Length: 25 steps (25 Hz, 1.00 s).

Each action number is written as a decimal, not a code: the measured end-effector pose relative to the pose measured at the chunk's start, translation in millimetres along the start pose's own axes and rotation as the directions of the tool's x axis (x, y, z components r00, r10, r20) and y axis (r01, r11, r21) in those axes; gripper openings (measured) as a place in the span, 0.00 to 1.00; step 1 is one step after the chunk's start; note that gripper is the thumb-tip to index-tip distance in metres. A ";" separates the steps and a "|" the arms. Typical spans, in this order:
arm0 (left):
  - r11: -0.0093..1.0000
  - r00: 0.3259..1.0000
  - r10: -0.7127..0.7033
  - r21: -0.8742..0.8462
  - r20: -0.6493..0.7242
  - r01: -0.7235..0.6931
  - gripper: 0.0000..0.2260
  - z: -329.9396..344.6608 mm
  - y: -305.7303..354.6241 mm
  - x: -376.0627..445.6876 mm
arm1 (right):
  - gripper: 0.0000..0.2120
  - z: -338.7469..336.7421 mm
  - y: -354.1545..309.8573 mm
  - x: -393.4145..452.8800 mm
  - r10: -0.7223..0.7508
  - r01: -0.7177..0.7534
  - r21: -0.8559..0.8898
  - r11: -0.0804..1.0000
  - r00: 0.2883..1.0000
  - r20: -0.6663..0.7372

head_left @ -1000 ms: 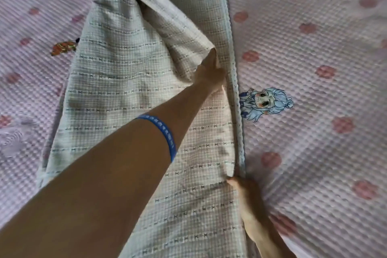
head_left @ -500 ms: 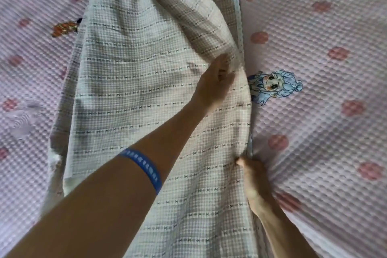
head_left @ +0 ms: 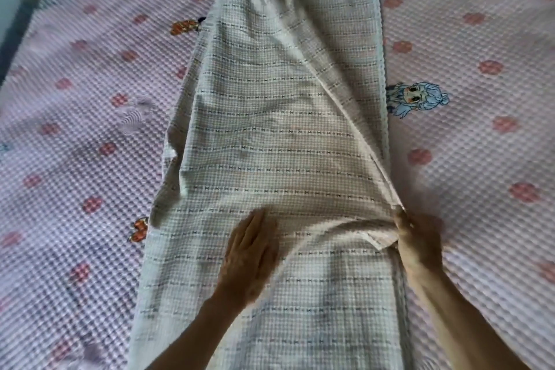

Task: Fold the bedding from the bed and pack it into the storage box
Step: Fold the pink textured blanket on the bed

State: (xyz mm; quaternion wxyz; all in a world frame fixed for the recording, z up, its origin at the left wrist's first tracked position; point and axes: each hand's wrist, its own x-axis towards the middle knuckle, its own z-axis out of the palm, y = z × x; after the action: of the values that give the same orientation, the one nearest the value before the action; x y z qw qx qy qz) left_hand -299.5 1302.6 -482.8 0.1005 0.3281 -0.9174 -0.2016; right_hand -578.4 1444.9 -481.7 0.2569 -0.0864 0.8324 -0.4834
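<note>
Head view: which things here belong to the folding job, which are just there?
In the job:
- beige checked blanket, folded lengthwise into a long strip
- left hand, flat on the blanket
- right hand, fingers gripping the blanket's right edge

Just there:
- pink dotted bedspread underneath
- blue-haired cartoon print
- orange prints
</note>
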 end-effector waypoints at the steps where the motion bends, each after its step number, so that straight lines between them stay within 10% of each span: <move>1: 0.998 0.999 -0.048 0.028 -0.008 0.048 0.21 -5.8 -6.3 -13.1 | 0.17 0.5 -1.9 -8.8 0.008 -0.007 -0.029 1.000 1.000 0.014; 5: 0.946 0.956 -0.281 0.145 -0.081 0.290 0.22 -47.0 -30.3 -65.0 | 0.18 -3.7 -15.6 -62.6 -0.028 0.048 -0.119 0.992 0.987 0.161; 11: 0.486 0.485 -0.873 -0.180 -0.056 0.855 0.43 -95.2 -62.8 -152.6 | 0.28 -47.5 32.4 -149.7 0.288 -0.220 -0.228 0.948 0.898 0.333; 16: 0.384 0.466 -0.874 -0.391 0.140 0.837 0.14 -104.5 -58.1 -184.3 | 0.22 -76.2 51.8 -202.1 0.259 -0.195 -0.258 0.946 0.935 0.243; 21: 0.350 0.459 -0.861 -0.397 0.221 0.848 0.17 -109.8 -40.0 -205.8 | 0.12 -91.6 66.9 -267.8 0.372 -0.334 -0.165 0.928 0.811 0.452; 25: 0.313 0.440 -0.858 -0.408 0.267 0.858 0.19 -109.8 -39.6 -241.4 | 0.18 -109.0 109.8 -309.6 0.390 -0.242 -0.426 0.872 0.869 0.305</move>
State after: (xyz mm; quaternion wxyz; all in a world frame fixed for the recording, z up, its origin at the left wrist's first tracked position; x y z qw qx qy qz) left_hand -57.9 1396.4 -414.0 0.0571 0.7261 -0.5188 -0.4476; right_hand -358.5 1706.0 -424.7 0.4694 -0.0859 0.8455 -0.2397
